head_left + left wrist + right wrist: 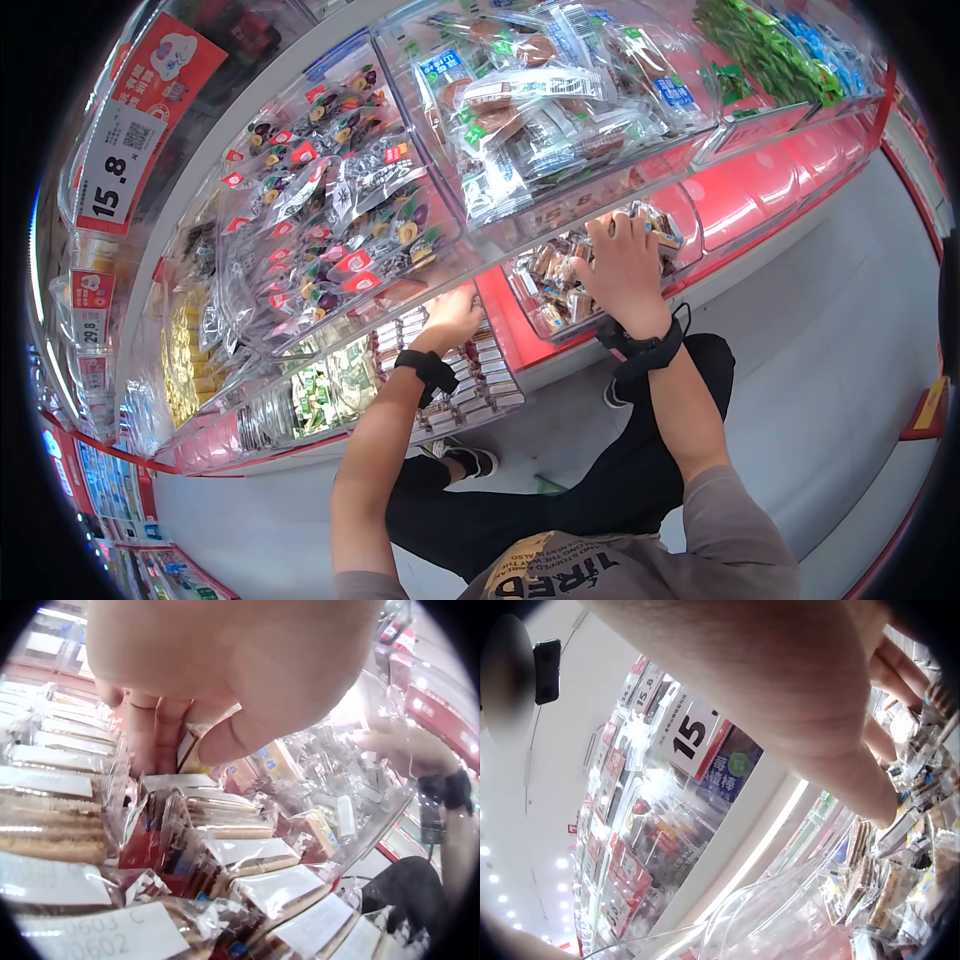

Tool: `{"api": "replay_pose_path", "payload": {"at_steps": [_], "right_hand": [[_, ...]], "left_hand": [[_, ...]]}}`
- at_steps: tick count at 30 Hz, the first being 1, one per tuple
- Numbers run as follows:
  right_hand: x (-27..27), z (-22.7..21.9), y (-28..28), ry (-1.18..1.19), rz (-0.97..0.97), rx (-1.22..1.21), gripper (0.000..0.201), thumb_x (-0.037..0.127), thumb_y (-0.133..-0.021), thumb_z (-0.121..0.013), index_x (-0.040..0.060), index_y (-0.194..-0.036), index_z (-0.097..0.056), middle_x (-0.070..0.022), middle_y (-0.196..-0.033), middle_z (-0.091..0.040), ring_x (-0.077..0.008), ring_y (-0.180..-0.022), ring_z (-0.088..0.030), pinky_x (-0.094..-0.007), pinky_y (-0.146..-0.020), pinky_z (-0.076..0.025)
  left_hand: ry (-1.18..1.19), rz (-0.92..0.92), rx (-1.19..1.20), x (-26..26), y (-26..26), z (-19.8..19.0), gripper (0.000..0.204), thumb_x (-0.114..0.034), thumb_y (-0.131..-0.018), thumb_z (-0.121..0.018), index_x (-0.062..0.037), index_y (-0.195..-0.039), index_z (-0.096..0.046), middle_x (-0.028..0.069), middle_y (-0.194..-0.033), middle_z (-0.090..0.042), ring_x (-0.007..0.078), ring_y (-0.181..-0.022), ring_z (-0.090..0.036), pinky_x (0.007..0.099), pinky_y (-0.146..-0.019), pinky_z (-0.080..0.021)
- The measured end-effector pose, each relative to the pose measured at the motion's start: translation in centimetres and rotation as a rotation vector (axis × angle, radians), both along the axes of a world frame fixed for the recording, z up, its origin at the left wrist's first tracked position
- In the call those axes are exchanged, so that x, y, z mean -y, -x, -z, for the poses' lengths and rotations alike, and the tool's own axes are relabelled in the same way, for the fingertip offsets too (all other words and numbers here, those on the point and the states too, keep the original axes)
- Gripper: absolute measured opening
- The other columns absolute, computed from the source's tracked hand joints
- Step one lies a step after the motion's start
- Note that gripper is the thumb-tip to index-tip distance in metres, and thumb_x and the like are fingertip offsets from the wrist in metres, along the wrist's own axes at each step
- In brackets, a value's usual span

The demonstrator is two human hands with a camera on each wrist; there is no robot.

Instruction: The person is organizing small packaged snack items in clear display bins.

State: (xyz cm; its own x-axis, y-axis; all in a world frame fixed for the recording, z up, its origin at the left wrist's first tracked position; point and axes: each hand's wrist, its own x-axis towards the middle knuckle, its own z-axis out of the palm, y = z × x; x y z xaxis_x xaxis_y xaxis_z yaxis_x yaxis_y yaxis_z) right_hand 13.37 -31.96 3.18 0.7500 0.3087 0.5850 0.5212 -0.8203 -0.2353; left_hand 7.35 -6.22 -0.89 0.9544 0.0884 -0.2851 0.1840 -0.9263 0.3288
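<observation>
A long shop shelf (760, 180) of clear plastic bins with red fronts is seen running across the head view, above a grey floor (830, 380). The upper bins are filled with wrapped snacks: dark-and-red packets (340, 200) to the left, brown vacuum packs (540, 90) in the middle and green packets (760, 45) to the right. A red price tag (135, 125) marked 15.8 is fixed on the shelf above.

In the lower row, a bin of long white-labelled snack sticks (470, 375) is entered by the left hand (455, 315). In the left wrist view its fingers (146, 731) are curled down among the sticks, and a small packet (191, 754) is pinched between them and the thumb.

The neighbouring bin, just to the right, holds small brown wrapped sweets (560, 285). The right hand (620, 265) is laid on that heap with fingers spread and bent down into the sweets; whether one is gripped cannot be told. A black band (645, 350) is worn at each wrist.
</observation>
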Motion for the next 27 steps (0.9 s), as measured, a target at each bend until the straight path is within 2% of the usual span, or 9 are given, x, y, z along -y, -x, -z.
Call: {"api": "replay_pose_path", "payload": {"at_steps": [1,4,7,10,13,16,19,22,27], "right_hand": [[-0.1,0.1,0.0,0.005,0.002,-0.010,0.035,0.024,-0.066,-0.068,0.0081,-0.096,-0.058,-0.0117,-0.094,-0.050,-0.0280,-0.092,-0.046,-0.0403,-0.079,-0.037],[-0.2,0.1,0.0,0.011,0.006,-0.021,0.034,0.024,-0.066,-0.068,0.0080,-0.095,-0.057,-0.0116,-0.093,-0.049,-0.0278,-0.091,-0.046,-0.0399,-0.078,-0.036],[-0.1,0.1,0.0,0.014,-0.003,-0.016,0.034,0.023,-0.066,-0.067,0.0079,-0.094,-0.057,-0.0116,-0.092,-0.049,-0.0278,-0.091,-0.046,-0.0399,-0.077,-0.036],[-0.1,0.1,0.0,0.019,-0.001,-0.017,0.034,0.024,-0.066,-0.067,0.0079,-0.095,-0.057,-0.0119,-0.092,-0.049,-0.0280,-0.092,-0.046,-0.0402,-0.077,-0.036],[-0.1,0.2,0.0,0.026,0.000,-0.016,0.035,0.024,-0.067,-0.067,0.0078,-0.096,-0.057,-0.0122,-0.093,-0.049,-0.0283,-0.093,-0.046,-0.0406,-0.078,-0.036],[-0.1,0.1,0.0,0.030,0.005,-0.015,0.036,0.025,-0.067,-0.068,0.0077,-0.097,-0.057,-0.0124,-0.095,-0.049,-0.0285,-0.094,-0.046,-0.0410,-0.078,-0.036],[-0.1,0.2,0.0,0.034,-0.002,-0.034,0.037,0.026,-0.067,-0.068,0.0077,-0.098,-0.057,-0.0125,-0.095,-0.049,-0.0285,-0.095,-0.045,-0.0413,-0.079,-0.036],[-0.1,0.1,-0.1,0.034,-0.005,-0.060,0.038,0.026,-0.068,-0.068,0.0077,-0.099,-0.057,-0.0123,-0.096,-0.049,-0.0284,-0.096,-0.045,-0.0416,-0.079,-0.036],[-0.1,0.1,0.0,0.031,-0.009,-0.066,0.040,0.027,-0.067,-0.069,0.0081,-0.100,-0.057,-0.0120,-0.096,-0.049,-0.0283,-0.096,-0.045,-0.0416,-0.079,-0.036]], "left_hand": [[-0.052,0.072,0.018,-0.3,0.1,0.6,0.036,-0.022,-0.082,-0.055,-0.0020,-0.111,-0.056,0.0229,-0.106,-0.059,0.0378,-0.100,-0.055,0.0422,-0.087,-0.043],[0.007,0.067,0.001,-0.5,0.4,0.4,0.032,-0.023,-0.084,-0.053,-0.0005,-0.107,-0.057,0.0226,-0.103,-0.060,0.0393,-0.098,-0.055,0.0434,-0.086,-0.043],[0.037,0.054,0.162,-0.6,0.8,-0.6,0.034,-0.031,-0.088,-0.052,-0.0005,-0.100,-0.059,0.0237,-0.089,-0.061,0.0412,-0.087,-0.056,0.0448,-0.077,-0.043],[0.092,0.030,0.227,-0.2,1.1,-1.1,0.033,-0.030,-0.088,-0.053,0.0007,-0.098,-0.059,0.0233,-0.088,-0.060,0.0416,-0.086,-0.056,0.0455,-0.077,-0.043],[0.137,0.086,0.361,-0.1,1.0,-0.4,0.032,-0.029,-0.087,-0.054,0.0008,-0.098,-0.058,0.0233,-0.086,-0.060,0.0415,-0.085,-0.056,0.0454,-0.076,-0.044],[0.063,0.136,0.425,-0.8,0.7,1.0,0.031,-0.028,-0.086,-0.055,0.0001,-0.099,-0.058,0.0234,-0.089,-0.060,0.0414,-0.086,-0.056,0.0453,-0.075,-0.045],[0.044,0.074,0.294,-0.5,0.7,0.5,0.030,-0.027,-0.085,-0.058,-0.0012,-0.100,-0.058,0.0232,-0.091,-0.061,0.0409,-0.086,-0.057,0.0450,-0.075,-0.045],[0.018,-0.016,0.180,-0.1,0.6,-0.3,0.033,-0.023,-0.084,-0.055,-0.0026,-0.110,-0.053,0.0244,-0.101,-0.059,0.0398,-0.097,-0.055,0.0449,-0.082,-0.044],[0.066,-0.007,0.116,1.4,0.8,-2.4,0.031,-0.023,-0.083,-0.055,0.0005,-0.103,-0.056,0.0251,-0.100,-0.059,0.0399,-0.096,-0.056,0.0450,-0.082,-0.044]]}}
